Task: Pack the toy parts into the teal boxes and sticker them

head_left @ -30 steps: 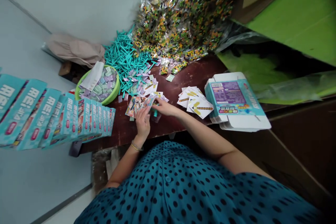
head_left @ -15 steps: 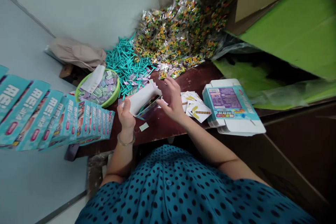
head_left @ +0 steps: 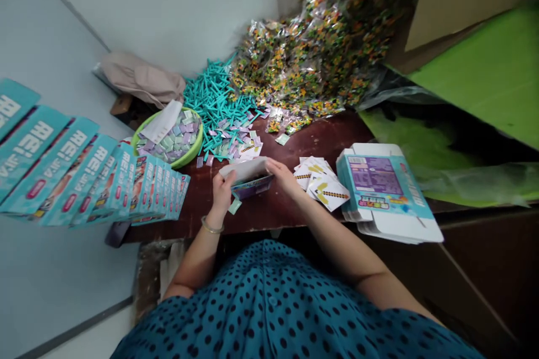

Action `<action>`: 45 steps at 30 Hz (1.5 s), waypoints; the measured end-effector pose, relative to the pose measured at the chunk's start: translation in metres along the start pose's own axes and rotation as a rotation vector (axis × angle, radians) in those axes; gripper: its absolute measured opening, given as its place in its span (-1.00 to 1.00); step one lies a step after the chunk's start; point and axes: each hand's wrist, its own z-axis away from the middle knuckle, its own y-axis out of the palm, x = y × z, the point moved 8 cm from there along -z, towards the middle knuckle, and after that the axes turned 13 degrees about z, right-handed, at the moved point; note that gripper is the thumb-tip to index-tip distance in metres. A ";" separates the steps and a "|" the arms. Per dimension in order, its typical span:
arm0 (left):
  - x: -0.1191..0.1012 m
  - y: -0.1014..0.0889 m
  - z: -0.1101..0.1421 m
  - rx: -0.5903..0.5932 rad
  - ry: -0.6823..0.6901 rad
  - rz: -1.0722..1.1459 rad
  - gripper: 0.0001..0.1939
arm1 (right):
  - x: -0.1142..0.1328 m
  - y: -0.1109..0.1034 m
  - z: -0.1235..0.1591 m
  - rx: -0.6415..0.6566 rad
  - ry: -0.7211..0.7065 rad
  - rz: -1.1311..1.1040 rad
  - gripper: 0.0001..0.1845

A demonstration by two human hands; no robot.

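Both my hands hold a small printed box point(head_left: 249, 178) just above the dark brown table point(head_left: 290, 210). My left hand point(head_left: 221, 190) grips its left end with fingers closed round it. My right hand point(head_left: 281, 174) presses on its right end, fingers curled over the white flap. A small pale paper piece point(head_left: 234, 206) lies on the table under the box. A fan of white cards with yellow arrows point(head_left: 320, 183) lies just right of my right hand.
A stack of flat teal box blanks point(head_left: 385, 188) sits at the right. A row of filled teal boxes point(head_left: 96, 179) stands at the left. Behind are a green bowl of small packets point(head_left: 170, 137), teal sticks point(head_left: 219, 104) and a heap of clear bags point(head_left: 320, 50).
My left hand lifted the box off the table and turned it white side up. My right hand came back from the cards to the box's right end. The camera shifted slightly.
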 end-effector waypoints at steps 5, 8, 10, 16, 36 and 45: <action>-0.002 0.002 -0.013 0.183 -0.150 0.003 -0.61 | 0.033 -0.013 -0.024 0.040 -0.250 0.356 -0.67; -0.007 0.012 -0.014 0.325 -0.158 -0.015 -0.61 | 0.067 0.001 -0.022 0.109 -0.557 0.733 -0.54; -0.014 0.015 -0.015 0.351 -0.099 -0.054 -0.59 | 0.079 0.016 -0.016 0.241 -0.697 0.890 -0.49; -0.019 0.019 -0.014 0.397 -0.076 -0.121 -0.59 | 0.088 0.028 -0.013 0.303 -0.718 0.933 -0.58; 0.016 -0.027 0.039 0.307 0.400 -0.549 -0.47 | 0.063 0.025 0.020 0.240 -0.798 1.036 -0.49; 0.004 0.047 0.079 0.382 0.847 -0.977 -0.58 | 0.067 -0.018 0.058 -0.545 -0.307 0.546 0.07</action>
